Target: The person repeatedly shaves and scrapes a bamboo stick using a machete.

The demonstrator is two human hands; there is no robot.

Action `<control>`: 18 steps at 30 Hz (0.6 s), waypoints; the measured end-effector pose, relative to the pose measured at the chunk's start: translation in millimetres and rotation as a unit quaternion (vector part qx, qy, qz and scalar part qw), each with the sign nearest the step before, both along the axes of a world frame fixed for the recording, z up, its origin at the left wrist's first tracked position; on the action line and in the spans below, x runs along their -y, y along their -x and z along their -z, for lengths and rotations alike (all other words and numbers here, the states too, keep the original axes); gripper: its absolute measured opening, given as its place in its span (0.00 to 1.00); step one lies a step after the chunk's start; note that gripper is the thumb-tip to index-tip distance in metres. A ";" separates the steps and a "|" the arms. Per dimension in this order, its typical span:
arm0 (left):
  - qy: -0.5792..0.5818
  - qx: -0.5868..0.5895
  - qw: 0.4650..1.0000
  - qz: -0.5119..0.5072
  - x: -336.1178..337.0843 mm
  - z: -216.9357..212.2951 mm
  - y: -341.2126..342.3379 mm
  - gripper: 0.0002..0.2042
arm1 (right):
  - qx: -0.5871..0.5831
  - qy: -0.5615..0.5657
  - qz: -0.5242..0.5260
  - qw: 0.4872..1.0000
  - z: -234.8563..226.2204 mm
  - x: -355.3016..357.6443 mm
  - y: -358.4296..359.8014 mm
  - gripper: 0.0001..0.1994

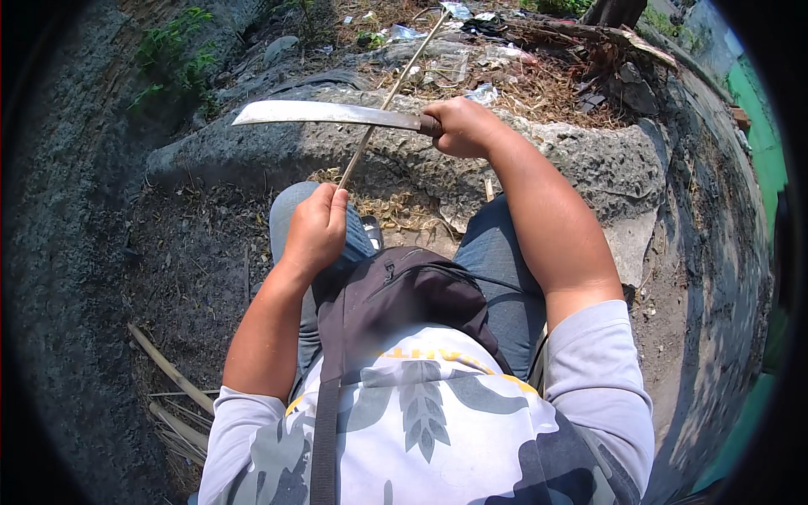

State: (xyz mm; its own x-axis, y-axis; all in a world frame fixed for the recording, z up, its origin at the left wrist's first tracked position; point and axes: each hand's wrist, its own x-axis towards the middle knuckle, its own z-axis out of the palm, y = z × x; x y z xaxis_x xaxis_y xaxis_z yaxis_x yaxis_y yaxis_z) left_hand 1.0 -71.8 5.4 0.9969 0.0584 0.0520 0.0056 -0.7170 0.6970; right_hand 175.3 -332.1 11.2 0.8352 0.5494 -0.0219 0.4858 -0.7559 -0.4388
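My left hand (317, 227) is closed around the near end of a long thin stick (406, 74), pale brown, which slants away from me up and to the right. Closed on a dark handle, my right hand (463, 128) holds a machete (324, 113) over the stone. Its long blade points left, roughly level, and crosses the stick a little beyond my left hand. Whether the blade touches the stick or only passes over it I cannot tell. My right fingers hide most of the handle.
A rough stone slab (539, 164) lies across in front of my knees. Dry grass, plastic litter (484, 93) and a broken branch (623, 38) cover the ground beyond it. Cut sticks (172, 370) lie at my left. A dark bag (412, 290) rests on my lap.
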 end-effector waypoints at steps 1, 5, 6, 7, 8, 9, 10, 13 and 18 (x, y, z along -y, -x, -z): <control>-0.005 -0.002 1.000 0.001 -2.7 0.4 0.1 0.14 | 0.006 0.014 -0.035 0.999 -3.9 -5.4 4.1 0.12; -0.018 0.002 1.000 0.009 -12.3 -8.7 17.7 0.14 | -0.042 -0.012 -0.010 0.999 8.2 1.0 -12.6 0.11; -0.008 -0.003 1.000 -0.017 -15.2 -12.5 27.3 0.13 | -0.029 -0.033 0.013 0.999 13.1 5.2 -18.3 0.11; 0.002 -0.007 0.999 -0.042 -19.1 -14.6 34.2 0.13 | -0.034 -0.075 0.054 0.995 22.2 11.6 -26.0 0.11; -0.010 0.000 0.999 -0.039 -25.5 -10.6 39.8 0.12 | -0.056 -0.074 0.084 0.992 28.0 24.3 -35.9 0.11; -0.011 0.000 0.999 -0.038 -27.1 -10.8 42.7 0.12 | -0.079 -0.073 0.113 0.988 30.0 32.8 -39.2 0.12; -0.027 0.001 0.999 -0.032 -29.1 -12.5 48.5 0.12 | -0.091 -0.051 0.117 0.988 22.8 36.1 -37.4 0.14; -0.039 0.000 0.999 -0.026 -27.5 -16.7 51.2 0.12 | -0.070 -0.023 0.113 0.991 18.9 38.5 -34.6 0.16; -0.030 -0.004 0.998 -0.053 -20.7 -17.9 44.7 0.12 | -0.078 -0.008 0.003 0.997 7.6 1.8 -10.9 0.15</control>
State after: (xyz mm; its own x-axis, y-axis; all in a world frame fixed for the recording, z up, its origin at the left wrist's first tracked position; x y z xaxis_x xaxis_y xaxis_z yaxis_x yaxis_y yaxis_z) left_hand -43.7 -51.1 23.3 0.9859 0.1598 0.0499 0.0889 -0.7524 0.6527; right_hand 186.1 -333.9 3.6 0.8253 0.5466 -0.1421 0.4073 -0.7503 -0.5207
